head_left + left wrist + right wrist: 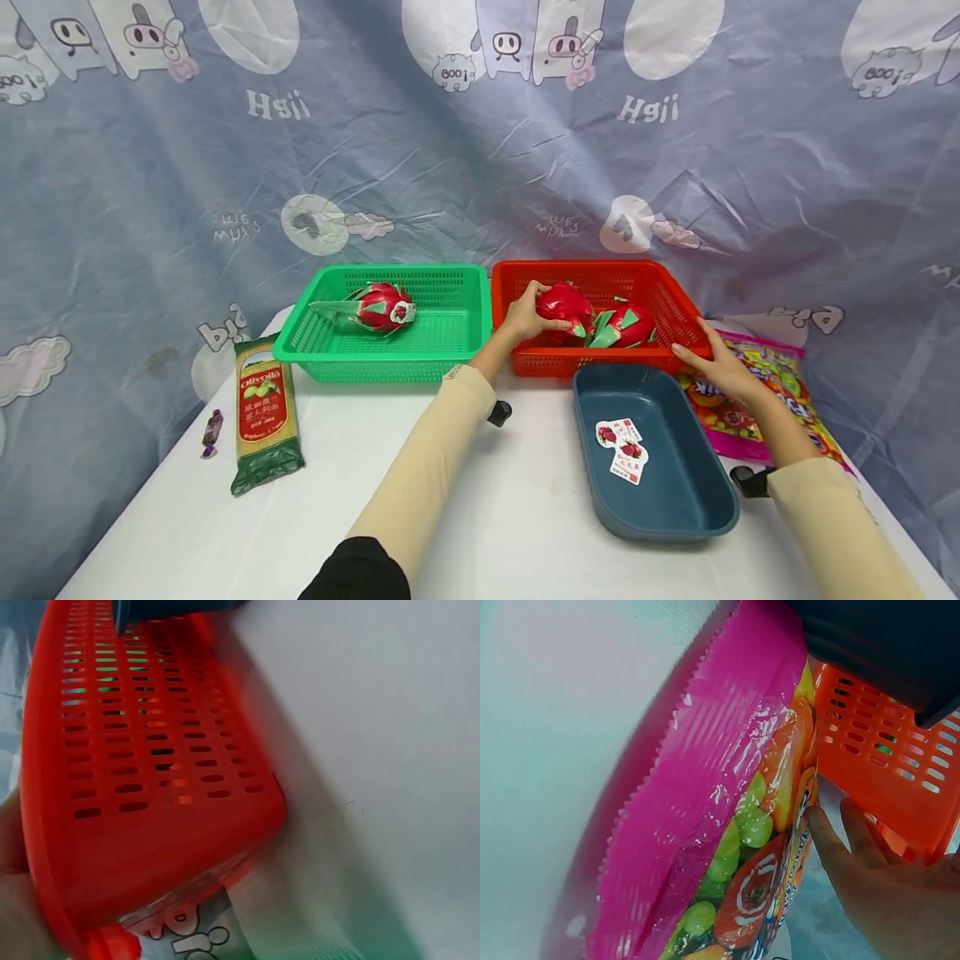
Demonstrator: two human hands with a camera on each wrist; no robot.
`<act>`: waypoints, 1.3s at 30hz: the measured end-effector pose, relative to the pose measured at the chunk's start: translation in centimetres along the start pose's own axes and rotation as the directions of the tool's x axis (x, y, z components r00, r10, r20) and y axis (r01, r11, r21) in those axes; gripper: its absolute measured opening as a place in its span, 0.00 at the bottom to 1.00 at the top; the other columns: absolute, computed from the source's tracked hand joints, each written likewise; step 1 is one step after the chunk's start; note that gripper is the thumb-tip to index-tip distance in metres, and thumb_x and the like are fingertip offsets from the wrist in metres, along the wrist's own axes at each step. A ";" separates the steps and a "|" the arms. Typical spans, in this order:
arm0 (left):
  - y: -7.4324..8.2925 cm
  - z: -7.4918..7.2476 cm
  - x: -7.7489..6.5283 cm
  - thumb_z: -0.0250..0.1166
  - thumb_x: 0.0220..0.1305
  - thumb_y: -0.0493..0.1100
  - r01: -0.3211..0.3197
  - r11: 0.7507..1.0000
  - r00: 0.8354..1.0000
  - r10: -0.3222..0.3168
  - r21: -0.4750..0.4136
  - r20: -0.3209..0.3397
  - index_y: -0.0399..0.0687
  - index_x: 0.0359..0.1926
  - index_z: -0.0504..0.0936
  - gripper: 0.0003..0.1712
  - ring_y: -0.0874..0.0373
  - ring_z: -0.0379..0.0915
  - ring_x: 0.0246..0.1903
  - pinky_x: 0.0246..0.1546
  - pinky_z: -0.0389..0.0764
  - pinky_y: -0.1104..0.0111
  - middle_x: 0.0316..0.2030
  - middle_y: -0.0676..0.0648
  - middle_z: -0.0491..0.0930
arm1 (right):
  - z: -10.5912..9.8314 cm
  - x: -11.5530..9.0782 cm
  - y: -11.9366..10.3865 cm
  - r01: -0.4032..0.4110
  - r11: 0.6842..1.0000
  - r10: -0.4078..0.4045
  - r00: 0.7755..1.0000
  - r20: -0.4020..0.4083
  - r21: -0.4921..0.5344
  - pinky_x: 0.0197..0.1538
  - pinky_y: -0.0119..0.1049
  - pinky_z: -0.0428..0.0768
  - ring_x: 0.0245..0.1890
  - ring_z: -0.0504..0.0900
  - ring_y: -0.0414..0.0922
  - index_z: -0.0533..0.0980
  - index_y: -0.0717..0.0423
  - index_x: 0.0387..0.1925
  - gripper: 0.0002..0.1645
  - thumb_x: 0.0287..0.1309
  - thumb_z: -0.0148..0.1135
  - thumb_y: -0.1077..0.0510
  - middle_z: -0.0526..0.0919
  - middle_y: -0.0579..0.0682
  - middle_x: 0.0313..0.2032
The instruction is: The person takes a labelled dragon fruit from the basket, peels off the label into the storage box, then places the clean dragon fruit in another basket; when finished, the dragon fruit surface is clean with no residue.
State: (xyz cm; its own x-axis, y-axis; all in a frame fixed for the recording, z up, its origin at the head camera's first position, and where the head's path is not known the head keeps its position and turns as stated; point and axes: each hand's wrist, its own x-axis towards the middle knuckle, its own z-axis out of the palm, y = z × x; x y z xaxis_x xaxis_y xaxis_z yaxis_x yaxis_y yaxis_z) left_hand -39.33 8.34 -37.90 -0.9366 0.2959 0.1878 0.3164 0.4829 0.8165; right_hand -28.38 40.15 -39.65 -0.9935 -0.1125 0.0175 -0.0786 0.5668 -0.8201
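Observation:
My left hand (527, 319) reaches into the red basket (555, 363) and grips a dragon fruit (568, 305), fingers over its top and thumb along its front. A second dragon fruit (633, 327) lies beside it on the right, green leaf tips toward the front. At the basket's front right corner, my right hand (722, 367) rests with its thumb at the front rim and its fingers along the right side. The right wrist view shows those fingers fairly straight, close to a candy bag (705, 795). In the left wrist view the basket wall hides most of my left hand.
A green basket (390, 367) with another dragon fruit (384, 307) stands at left. In front of the red basket is a dark blue tray (675, 492) holding dragon-fruit picture cards (627, 460). A pasta packet (262, 408) and a wrapped candy (212, 433) lie far left.

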 end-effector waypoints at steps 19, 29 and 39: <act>0.4 0.2 -0.6 0.76 0.40 0.54 -0.033 0.970 0.997 0.050 0.241 -0.066 0.52 0.54 0.67 0.40 0.53 0.73 0.46 0.41 0.76 0.67 0.51 0.47 0.77 | 0.2 -0.3 0.3 -0.015 1.000 0.015 1.000 0.004 0.005 0.50 0.60 0.70 0.55 0.62 0.69 0.25 0.49 0.70 0.48 0.67 0.44 0.44 0.50 0.75 0.61; 0.7 1.6 0.8 0.76 0.41 0.51 0.036 0.975 0.998 -0.022 0.221 -0.065 0.52 0.56 0.67 0.41 0.53 0.71 0.46 0.41 0.76 0.70 0.50 0.45 0.77 | -0.1 -0.3 0.1 -0.024 1.000 0.024 1.000 0.008 0.000 0.51 0.59 0.70 0.56 0.60 0.69 0.24 0.48 0.70 0.48 0.67 0.44 0.44 0.49 0.75 0.62; 0.2 0.7 1.0 0.73 0.48 0.47 0.102 0.916 0.995 -0.088 0.389 -0.053 0.56 0.59 0.71 0.35 0.52 0.71 0.49 0.47 0.73 0.66 0.51 0.49 0.77 | 0.1 0.1 0.0 -0.015 1.000 0.015 1.000 0.004 0.006 0.51 0.58 0.70 0.56 0.62 0.68 0.23 0.49 0.69 0.49 0.67 0.44 0.44 0.48 0.76 0.63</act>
State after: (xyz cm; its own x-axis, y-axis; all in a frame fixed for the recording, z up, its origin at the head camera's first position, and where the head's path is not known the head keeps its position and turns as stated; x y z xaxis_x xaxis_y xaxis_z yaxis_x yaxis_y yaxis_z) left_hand -40.07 9.31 -37.96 -0.9674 0.2080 0.1443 0.2532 0.7927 0.5546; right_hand -28.44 40.02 -39.69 -0.9942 -0.1078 0.0030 -0.0636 0.5633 -0.8238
